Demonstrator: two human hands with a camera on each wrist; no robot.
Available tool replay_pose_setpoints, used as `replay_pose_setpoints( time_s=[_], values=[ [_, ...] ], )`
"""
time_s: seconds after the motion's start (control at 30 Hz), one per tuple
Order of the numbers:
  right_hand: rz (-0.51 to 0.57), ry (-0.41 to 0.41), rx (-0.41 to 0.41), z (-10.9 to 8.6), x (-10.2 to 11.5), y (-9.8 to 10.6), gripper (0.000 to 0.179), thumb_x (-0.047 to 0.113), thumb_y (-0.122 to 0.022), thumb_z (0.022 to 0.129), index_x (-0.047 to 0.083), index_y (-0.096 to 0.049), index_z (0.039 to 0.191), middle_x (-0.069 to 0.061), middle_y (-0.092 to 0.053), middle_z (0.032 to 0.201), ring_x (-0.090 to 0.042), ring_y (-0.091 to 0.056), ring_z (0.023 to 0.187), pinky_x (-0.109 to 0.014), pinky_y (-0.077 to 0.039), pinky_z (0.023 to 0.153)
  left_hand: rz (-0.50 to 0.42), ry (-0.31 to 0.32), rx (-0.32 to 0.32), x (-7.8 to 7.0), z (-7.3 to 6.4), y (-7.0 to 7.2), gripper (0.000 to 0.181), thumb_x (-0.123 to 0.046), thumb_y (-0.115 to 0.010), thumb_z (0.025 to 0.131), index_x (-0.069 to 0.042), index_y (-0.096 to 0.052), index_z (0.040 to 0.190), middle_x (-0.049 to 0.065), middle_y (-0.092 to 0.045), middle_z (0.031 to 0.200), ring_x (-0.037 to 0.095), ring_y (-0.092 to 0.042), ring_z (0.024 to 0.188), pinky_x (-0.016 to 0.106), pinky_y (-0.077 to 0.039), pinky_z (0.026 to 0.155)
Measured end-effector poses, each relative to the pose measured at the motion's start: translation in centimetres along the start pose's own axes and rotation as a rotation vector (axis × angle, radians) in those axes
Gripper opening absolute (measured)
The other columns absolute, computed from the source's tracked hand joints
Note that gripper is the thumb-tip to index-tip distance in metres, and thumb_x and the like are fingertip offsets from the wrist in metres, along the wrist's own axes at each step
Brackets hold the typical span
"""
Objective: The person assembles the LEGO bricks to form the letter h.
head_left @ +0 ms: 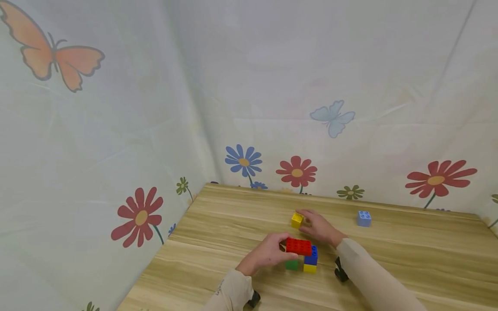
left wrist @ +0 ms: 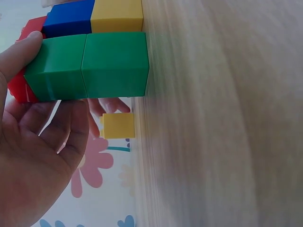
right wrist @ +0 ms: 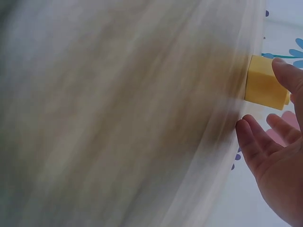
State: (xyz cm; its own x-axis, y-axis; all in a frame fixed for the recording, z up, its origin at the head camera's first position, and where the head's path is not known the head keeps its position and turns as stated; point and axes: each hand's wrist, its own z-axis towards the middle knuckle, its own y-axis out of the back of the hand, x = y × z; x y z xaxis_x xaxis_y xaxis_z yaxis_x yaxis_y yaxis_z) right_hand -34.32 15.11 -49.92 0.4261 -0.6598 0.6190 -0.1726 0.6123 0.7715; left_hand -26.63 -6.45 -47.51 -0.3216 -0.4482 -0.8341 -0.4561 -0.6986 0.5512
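My left hand (head_left: 268, 251) grips the long red brick (head_left: 298, 246) at its ends, thumb on the near side. The red brick lies across two small columns: green bricks (left wrist: 85, 66) stacked in one, a blue brick (head_left: 311, 255) on a yellow brick (head_left: 310, 268) in the other. Farther back, my right hand (head_left: 320, 228) is beside a separate yellow brick (head_left: 297, 220). In the right wrist view its thumb overlaps this yellow brick (right wrist: 266, 84), while the other fingers are spread apart from it; whether the thumb touches is unclear.
A light blue brick (head_left: 364, 219) stands on the wooden table (head_left: 408, 250) toward the back right. Behind and to the left, a pale curtain (head_left: 249, 86) with printed flowers and butterflies borders the table.
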Motion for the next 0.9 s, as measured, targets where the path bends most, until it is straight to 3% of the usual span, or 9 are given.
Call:
replay_pose_setpoints(
  time_s=[0.2,0.6,0.9],
  values=[
    [-0.019,0.054,-0.008,0.06,-0.02,-0.25,0.054,0.011,-0.066,0.089,0.005,-0.045,0.138,-0.019,-0.045,0.136,-0.037,-0.05,0.115,-0.052,-0.041,0.095,-0.004,-0.01,0.005,-0.03,-0.03,-0.07,0.026,-0.027,-0.075,0.082,-0.017,-0.064,0.104,-0.012,-0.062,0.089,0.007,-0.058,0.077,0.022,-0.048,0.069],
    [0.029,-0.038,-0.003,0.06,-0.26,-0.27,0.047,0.011,-0.065,0.09,0.006,-0.049,0.134,-0.011,-0.054,0.128,-0.022,-0.055,0.097,-0.044,-0.047,0.089,-0.013,-0.004,0.003,0.05,-0.17,-0.07,0.027,-0.028,-0.075,0.082,-0.018,-0.064,0.104,-0.012,-0.062,0.09,0.007,-0.058,0.077,0.023,-0.049,0.069],
    [0.028,-0.089,0.032,-0.69,0.46,0.44,0.046,0.012,-0.065,0.09,0.009,-0.05,0.134,-0.008,-0.056,0.125,-0.024,-0.056,0.1,-0.044,-0.048,0.088,-0.038,0.023,0.003,-0.16,-0.29,-0.08,0.025,-0.029,-0.074,0.083,-0.021,-0.064,0.104,-0.012,-0.062,0.092,0.007,-0.058,0.08,0.023,-0.048,0.072]
  ],
)
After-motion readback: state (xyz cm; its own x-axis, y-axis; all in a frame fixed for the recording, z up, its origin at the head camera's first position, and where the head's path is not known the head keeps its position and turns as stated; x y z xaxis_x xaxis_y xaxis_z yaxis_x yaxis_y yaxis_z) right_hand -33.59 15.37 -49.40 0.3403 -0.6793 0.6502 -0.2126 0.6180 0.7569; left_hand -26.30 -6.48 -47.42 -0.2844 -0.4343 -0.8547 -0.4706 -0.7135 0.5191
